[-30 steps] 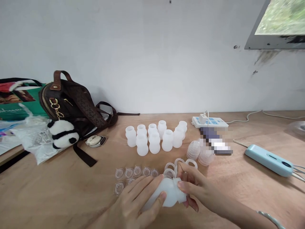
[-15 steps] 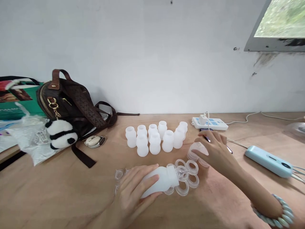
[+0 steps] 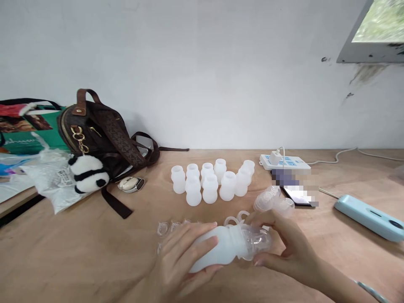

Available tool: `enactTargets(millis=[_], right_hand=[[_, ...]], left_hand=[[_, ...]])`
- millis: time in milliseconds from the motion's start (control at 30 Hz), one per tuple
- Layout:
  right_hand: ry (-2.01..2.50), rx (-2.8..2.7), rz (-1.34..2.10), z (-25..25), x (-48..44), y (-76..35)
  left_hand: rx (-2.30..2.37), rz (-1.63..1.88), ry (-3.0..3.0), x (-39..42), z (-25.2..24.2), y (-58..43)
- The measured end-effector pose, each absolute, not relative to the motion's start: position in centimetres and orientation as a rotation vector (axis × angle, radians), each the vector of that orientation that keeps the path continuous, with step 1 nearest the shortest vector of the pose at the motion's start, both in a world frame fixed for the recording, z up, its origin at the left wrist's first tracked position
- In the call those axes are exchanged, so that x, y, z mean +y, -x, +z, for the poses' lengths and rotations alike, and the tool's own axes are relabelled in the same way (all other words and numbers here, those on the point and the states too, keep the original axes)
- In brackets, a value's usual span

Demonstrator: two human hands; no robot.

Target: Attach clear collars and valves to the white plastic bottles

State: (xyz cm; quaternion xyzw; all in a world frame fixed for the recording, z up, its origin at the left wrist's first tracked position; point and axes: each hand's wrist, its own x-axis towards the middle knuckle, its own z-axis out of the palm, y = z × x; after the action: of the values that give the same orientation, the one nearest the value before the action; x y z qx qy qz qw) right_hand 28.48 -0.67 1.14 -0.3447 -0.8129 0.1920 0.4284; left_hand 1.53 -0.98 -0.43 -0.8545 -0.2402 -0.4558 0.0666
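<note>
My left hand (image 3: 181,256) grips a white silicone bottle (image 3: 221,248) lying sideways just above the wooden table (image 3: 94,252), neck pointing right. My right hand (image 3: 284,244) is closed round a clear cap (image 3: 259,240) pressed against the bottle's neck. Clear rings (image 3: 235,219) lie just behind the bottle. Small clear discs (image 3: 168,227) sit left of them. More clear caps (image 3: 273,201) are stacked behind my right hand. Several white bottles (image 3: 211,183) stand upright in a cluster further back.
A brown bag (image 3: 97,134) with a panda toy (image 3: 88,176) and a plastic packet (image 3: 50,181) sit at the left. A power strip (image 3: 284,162), a phone (image 3: 299,195) and a light-blue device (image 3: 369,216) lie at the right.
My right hand reached back to the stack of clear caps, took one, and brought it to the bottle's neck. My left hand kept hold of the bottle.
</note>
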Motion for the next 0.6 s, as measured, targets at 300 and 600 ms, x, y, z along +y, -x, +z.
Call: enactTargets(millis=[300,600], right_hand=[[0.809,-2.220,0.466,1.5,-1.3,-28.5],[0.654,-2.266,0.211,0.6,-1.8,-27.3]], left_hand=[[-0.657,-1.373,2.722,-0.8,0.1,-0.8],[-0.594,-1.345,2.763,-1.4,0.0,-1.5]])
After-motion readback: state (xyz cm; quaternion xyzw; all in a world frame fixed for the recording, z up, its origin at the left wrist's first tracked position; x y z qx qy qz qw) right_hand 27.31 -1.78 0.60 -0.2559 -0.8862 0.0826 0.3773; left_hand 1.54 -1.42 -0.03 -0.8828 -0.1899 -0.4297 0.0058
